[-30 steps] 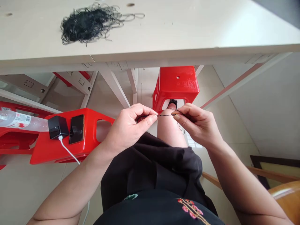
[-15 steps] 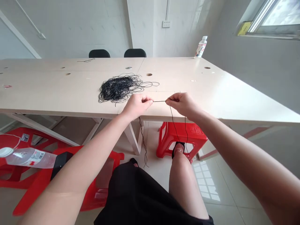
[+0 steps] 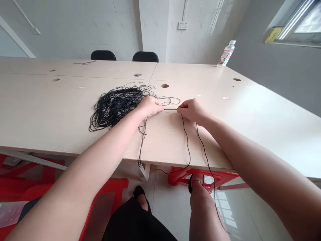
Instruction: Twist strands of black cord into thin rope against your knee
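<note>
I have a pile of black cord point(image 3: 115, 107) on the table point(image 3: 37, 113), centre left of the frame, with the left hand point(image 3: 149, 107) touching its right edge. The left fingers point(image 3: 156, 104) are clenched on 1 end of a short twisted cord point(image 3: 171, 109) at frame centre, just above the table top. The right fingers point(image 3: 181, 108) are clenched on its other end, with the right hand point(image 3: 192, 110) just right of centre. 2 loose strands point(image 3: 187, 147) fall from the right hand over the table's front edge. At upper right, a plastic bottle point(image 3: 226, 53) stands at the far edge; a red stool point(image 3: 200, 176) stands under the table at lower right.
</note>
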{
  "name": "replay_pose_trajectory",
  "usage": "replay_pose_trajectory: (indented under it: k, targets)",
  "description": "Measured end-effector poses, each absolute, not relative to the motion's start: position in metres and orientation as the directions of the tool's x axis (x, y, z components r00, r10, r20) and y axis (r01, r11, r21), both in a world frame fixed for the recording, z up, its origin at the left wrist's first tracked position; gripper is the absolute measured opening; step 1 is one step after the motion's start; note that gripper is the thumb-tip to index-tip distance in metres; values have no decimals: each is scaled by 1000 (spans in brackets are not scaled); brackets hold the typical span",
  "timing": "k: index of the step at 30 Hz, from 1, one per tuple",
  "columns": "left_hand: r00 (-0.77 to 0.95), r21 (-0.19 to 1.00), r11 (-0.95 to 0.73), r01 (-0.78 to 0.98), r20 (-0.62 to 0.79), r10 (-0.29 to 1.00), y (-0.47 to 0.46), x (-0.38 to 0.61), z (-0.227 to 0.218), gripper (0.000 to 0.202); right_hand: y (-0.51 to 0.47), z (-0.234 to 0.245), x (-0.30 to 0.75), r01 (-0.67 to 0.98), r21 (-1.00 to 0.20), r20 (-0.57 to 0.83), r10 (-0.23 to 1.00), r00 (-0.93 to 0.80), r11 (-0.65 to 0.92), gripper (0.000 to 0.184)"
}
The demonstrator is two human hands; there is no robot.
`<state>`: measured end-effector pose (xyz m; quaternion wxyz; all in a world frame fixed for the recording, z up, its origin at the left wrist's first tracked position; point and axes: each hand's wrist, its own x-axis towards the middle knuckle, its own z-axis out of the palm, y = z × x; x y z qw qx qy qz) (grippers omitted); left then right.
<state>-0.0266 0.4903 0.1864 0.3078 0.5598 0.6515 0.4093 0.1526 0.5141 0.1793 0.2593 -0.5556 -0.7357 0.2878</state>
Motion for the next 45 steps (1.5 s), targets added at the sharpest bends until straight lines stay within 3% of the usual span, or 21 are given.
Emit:
replay_pose_trajectory:
  k: [3, 7, 20, 36, 42, 45]
  targets:
    - [-120, 695, 21, 719, 94, 988, 491, -23, 186, 1, 515, 179, 154, 723, -633, 105, 956, -275, 277, 9]
    - [-108, 620, 31, 784, 88, 990, 490, -19, 188, 9, 514, 179, 152, 775, -560, 102, 952, -288, 294, 7]
    - [-161, 603, 123, 788, 9, 987, 491, -18, 190, 11, 516, 180, 155, 774, -557, 57, 943, -328, 303, 6]
    - [-184, 601, 142, 787, 9, 983, 496, -19, 189, 10, 523, 174, 156, 757, -562, 107, 937, -334, 334, 6]
    - [-156, 567, 103, 817, 45, 987, 498, -19, 186, 9, 521, 176, 155, 765, -547, 96, 933, -347, 340, 4]
    - [-92, 582, 21, 813, 92, 992, 481, -23, 196, 5, 506, 185, 158, 725, -606, 84, 932, -352, 328, 7]
